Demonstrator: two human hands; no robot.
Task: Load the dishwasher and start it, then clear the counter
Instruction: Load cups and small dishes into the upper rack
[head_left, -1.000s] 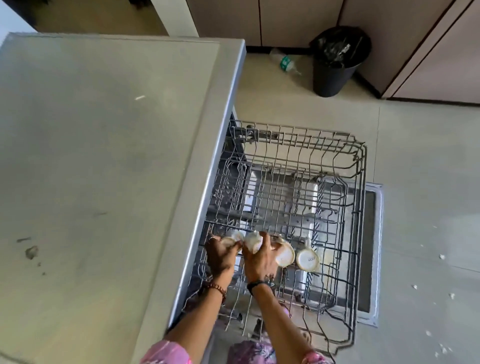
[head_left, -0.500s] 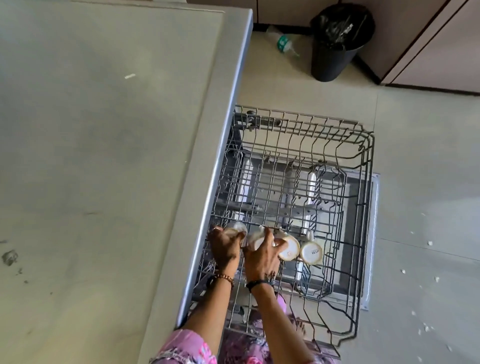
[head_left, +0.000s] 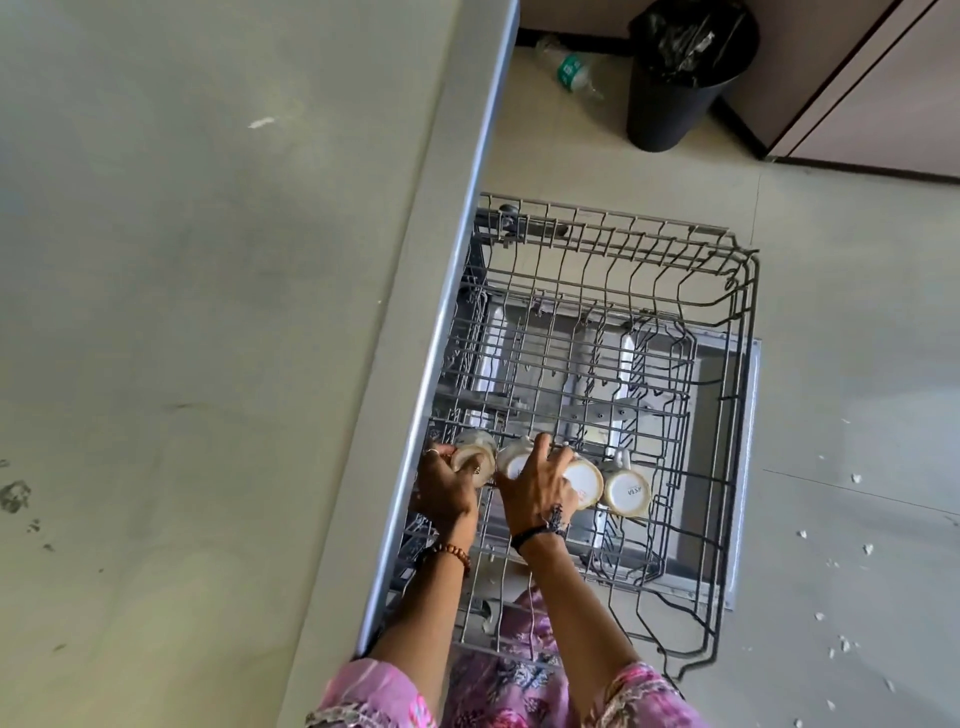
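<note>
White cups (head_left: 519, 460) half hidden under both gripping hands, left hand (head_left: 445, 488) seemingly curled, right hand (head_left: 532, 493)

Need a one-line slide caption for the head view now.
Both hands, left hand and right hand, set mugs upside down in the pulled-out dishwasher rack.

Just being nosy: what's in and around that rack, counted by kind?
Cups in the rack, upside down: 4 (first, last)
Bin: 1
Plastic bottle on the floor: 1
Total: 6
</note>
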